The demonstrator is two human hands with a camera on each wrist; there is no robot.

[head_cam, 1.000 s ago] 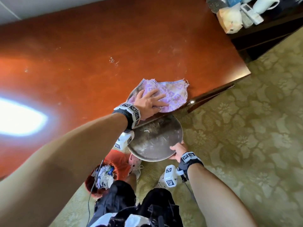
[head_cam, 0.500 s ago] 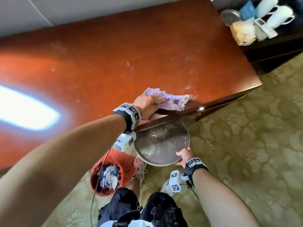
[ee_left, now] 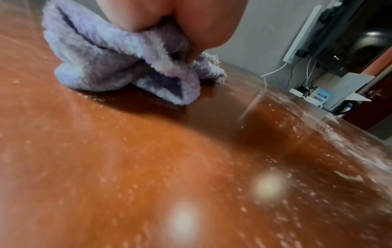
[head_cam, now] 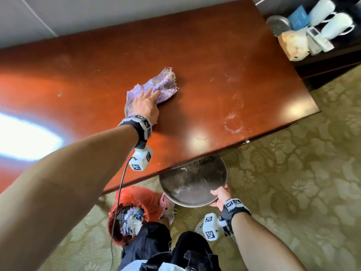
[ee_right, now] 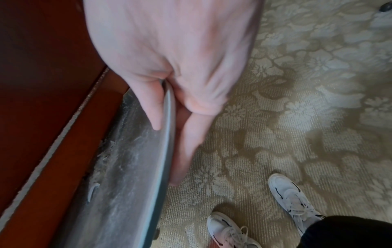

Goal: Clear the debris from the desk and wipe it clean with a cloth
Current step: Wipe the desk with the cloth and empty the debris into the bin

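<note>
On the reddish-brown desk [head_cam: 214, 65], my left hand [head_cam: 148, 100] presses down on a bunched purple cloth [head_cam: 163, 84] near the middle. In the left wrist view the cloth [ee_left: 118, 67] is gathered between thumb and fingers [ee_left: 197, 42], resting on the dusty desk [ee_left: 127, 167]. My right hand [head_cam: 220, 194] grips a round metal plate [head_cam: 187, 184] just under the desk's front edge, thumb on top of the rim and fingers beneath. The plate [ee_right: 131, 176] holds grey dust and crumbs [ee_right: 104, 154]. A white powdery ring [head_cam: 234, 126] marks the desk to the right of the cloth.
A red-lined bin [head_cam: 132, 212] full of paper scraps stands on the patterned carpet by my legs. A dark side cabinet [head_cam: 332, 55] at the far right carries white kettles [head_cam: 336, 26] and a paper bag [head_cam: 293, 44]. My white shoes [ee_right: 292, 193] are beside the plate.
My left hand has carried the cloth from the desk's front edge above the plate back to the middle of the desk. The right hand still holds the plate under the edge.
</note>
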